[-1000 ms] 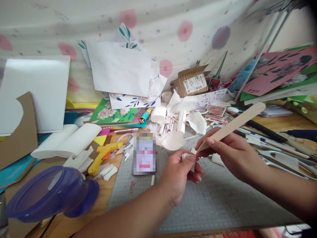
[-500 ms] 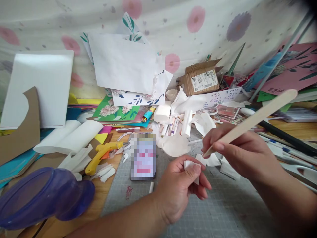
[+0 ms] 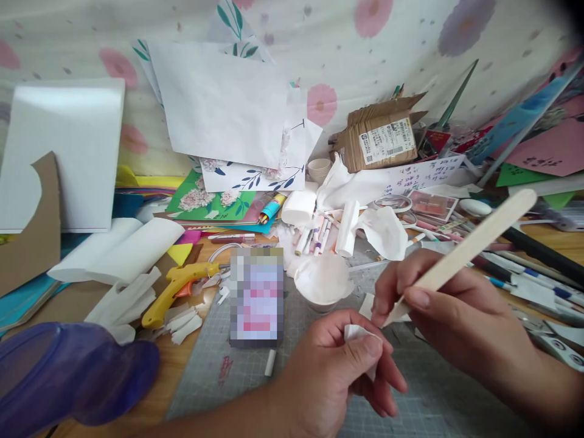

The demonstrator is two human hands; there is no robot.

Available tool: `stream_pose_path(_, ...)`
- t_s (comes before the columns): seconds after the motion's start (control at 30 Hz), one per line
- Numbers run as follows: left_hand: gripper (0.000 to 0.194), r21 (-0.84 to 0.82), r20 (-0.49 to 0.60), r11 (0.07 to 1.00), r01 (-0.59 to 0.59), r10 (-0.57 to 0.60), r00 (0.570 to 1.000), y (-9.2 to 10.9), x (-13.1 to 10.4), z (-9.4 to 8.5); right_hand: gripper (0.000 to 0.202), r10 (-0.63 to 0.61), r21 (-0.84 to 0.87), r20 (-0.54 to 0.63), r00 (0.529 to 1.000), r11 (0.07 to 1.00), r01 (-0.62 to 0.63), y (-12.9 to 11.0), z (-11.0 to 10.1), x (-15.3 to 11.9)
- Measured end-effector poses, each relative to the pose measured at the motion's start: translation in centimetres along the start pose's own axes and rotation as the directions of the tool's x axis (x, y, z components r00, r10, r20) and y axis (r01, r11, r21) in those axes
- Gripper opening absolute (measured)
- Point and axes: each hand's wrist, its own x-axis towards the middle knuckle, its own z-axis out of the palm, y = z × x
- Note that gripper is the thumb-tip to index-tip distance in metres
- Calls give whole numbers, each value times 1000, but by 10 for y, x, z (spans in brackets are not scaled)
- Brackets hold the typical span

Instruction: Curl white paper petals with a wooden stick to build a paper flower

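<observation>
My left hand pinches a small piece of white paper between thumb and index finger, with the other fingers loosely curled. My right hand is closed on a flat wooden craft stick, which slants up to the right. Its lower end is close to the paper in my left hand; whether they touch I cannot tell. Beyond my hands sits a small white cup with whitish paper over its rim. More white paper lies behind my right fingertips, partly hidden.
A phone with a blurred screen lies on the grey cutting mat. To the left are a yellow hot glue gun and a purple translucent object. Markers, paper rolls and a cardboard box crowd the back.
Both hands sit slightly lower in view, my left one also further right. The stick's upper end has dipped a little. More of the cup shows, and the whole view has shifted slightly.
</observation>
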Motion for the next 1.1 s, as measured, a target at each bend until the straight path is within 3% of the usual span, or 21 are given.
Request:
stream_pose_path(0.2,45,-44,56,999,0,2,998,-8,8,-12,12,52,7,8,999,999,-52,-6,4,-8)
stream_pose_path(0.4,47,-54,62,998,32,-28,998,-9,6,-11,13,77,-4,-20,997,997,-77,-2,3,-8)
stream_pose_path(1.1,52,-23,-71,997,77,-79,994,1,4,-2,15,-79,-138,-141,987,989,60,7,7,-9)
